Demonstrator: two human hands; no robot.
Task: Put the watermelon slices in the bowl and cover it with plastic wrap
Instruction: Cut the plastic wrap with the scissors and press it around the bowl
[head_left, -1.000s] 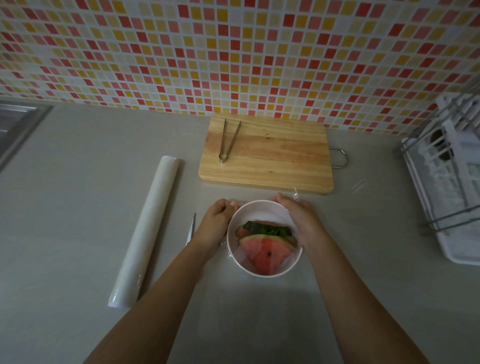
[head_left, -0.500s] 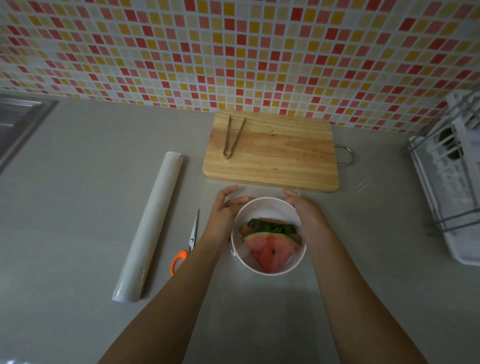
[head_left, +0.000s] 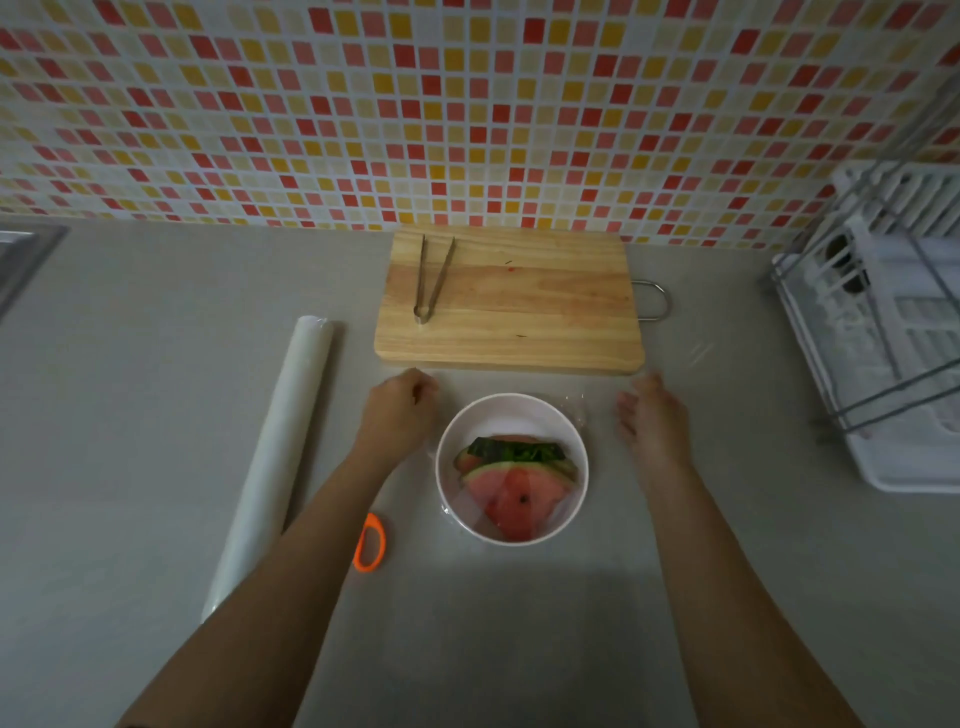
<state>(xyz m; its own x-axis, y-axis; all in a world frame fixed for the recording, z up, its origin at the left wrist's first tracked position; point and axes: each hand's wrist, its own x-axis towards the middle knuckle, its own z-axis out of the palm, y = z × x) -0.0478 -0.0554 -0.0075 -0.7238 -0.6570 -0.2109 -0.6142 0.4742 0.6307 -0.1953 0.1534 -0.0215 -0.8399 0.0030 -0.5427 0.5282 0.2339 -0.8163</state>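
Both hands have left the bowl (head_left: 511, 470) rim — left hand (head_left: 397, 415) loosely curled, right hand (head_left: 652, 421) open, fingers holding nothing — flanking it at frame centre, apparently to tuck the plastic wrap (head_left: 574, 410).

Grey counter (head_left: 156, 415) carries bowl (head_left: 511, 410), cutting board (head_left: 519, 332), wrap roll (head_left: 275, 457), scissors (head_left: 370, 543)

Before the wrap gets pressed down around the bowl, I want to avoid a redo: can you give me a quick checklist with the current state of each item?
1. Watermelon slices inside the bowl: ok.
2. Plastic film over the bowl's top: seems ok; glints show above the fruit.
3. Film sealed all around the rim: cannot tell.
4. Left hand and right hand beside the bowl, apart from it: ok.
5. Tongs on the cutting board, out of the way: ok.
6. Wrap roll off to the left: ok.
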